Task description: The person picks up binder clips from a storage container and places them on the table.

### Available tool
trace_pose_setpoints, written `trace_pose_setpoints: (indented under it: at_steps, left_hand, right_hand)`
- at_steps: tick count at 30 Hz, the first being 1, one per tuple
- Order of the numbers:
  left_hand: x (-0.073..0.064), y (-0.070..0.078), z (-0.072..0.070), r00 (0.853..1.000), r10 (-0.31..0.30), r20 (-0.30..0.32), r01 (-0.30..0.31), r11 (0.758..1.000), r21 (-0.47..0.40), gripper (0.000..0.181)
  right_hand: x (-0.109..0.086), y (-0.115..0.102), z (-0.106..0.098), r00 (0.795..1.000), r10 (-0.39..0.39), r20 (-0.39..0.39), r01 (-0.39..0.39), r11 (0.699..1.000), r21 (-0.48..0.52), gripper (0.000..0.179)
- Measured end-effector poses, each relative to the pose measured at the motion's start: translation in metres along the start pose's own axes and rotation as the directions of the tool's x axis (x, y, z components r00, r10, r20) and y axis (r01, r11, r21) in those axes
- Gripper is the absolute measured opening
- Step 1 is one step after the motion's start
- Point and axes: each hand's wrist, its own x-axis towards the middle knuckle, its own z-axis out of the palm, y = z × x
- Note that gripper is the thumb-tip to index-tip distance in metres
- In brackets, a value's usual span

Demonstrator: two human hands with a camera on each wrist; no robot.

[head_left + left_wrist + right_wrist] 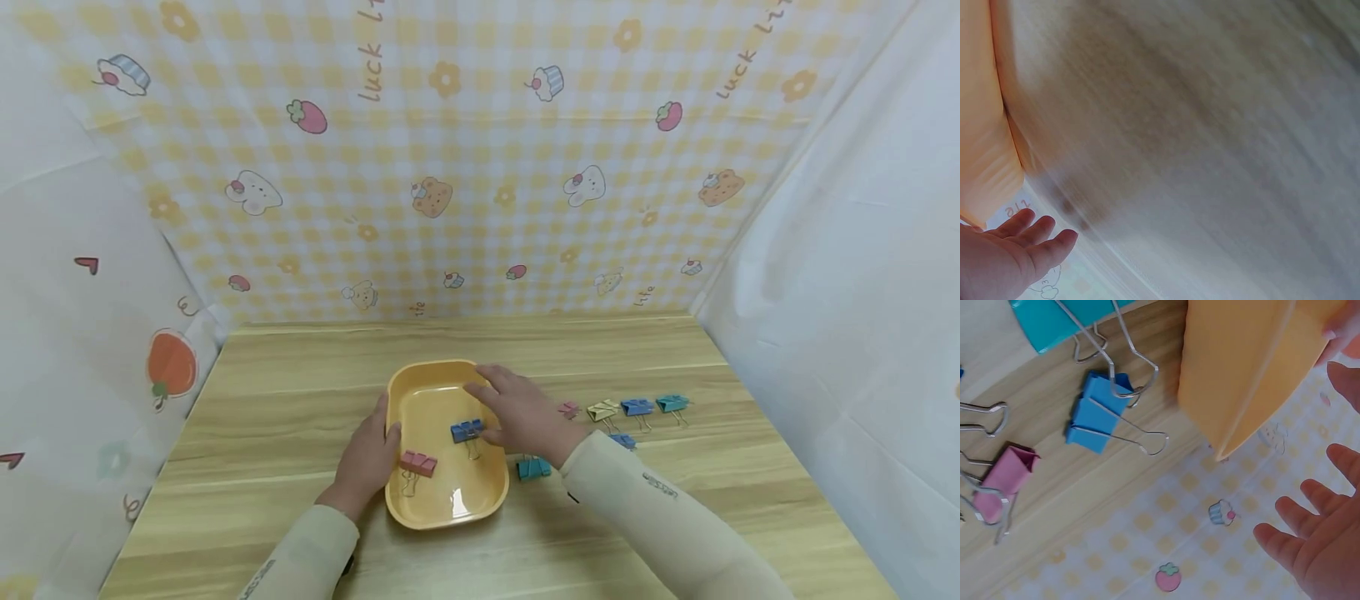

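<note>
A yellow tray (448,518) lies on the wooden table with a blue binder clip (468,430) and a pink binder clip (418,463) inside. My left hand (369,457) rests against its left side, thumb at the rim. In the left wrist view the fingers (1052,253) of that hand look extended and spread outside the tray wall. My right hand (531,414) reaches over the right rim, fingers spread, thumb beside the blue clip. The right wrist view shows its fingers (1282,547) apart with nothing held; the tray wall hides the clips inside there.
Right of the tray lie a teal clip (533,468), a second blue clip (622,441), and a row with a pink clip (567,409), a yellow clip (602,411), another blue clip (637,407) and another teal clip (672,403). A checked cloth (480,242) hangs behind the table.
</note>
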Motion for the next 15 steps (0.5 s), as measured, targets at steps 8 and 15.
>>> trace_pose_setpoints:
  at_steps: [8, 15]
  left_hand:
    - [-0.001, 0.002, 0.000, 1.000, -0.005, -0.001, 0.005, 1.000, 0.005, 0.062]
    - [0.001, 0.002, -0.001, 1.000, 0.000, 0.005, 0.000, 1.000, 0.012, 0.062]
  right_hand:
    - [0.016, -0.013, 0.001, 0.992, -0.117, 0.052, 0.120, 0.990, -0.067, 0.071]
    - [0.033, -0.026, 0.010, 0.972, -0.199, 0.122, 0.216, 0.965, -0.145, 0.071]
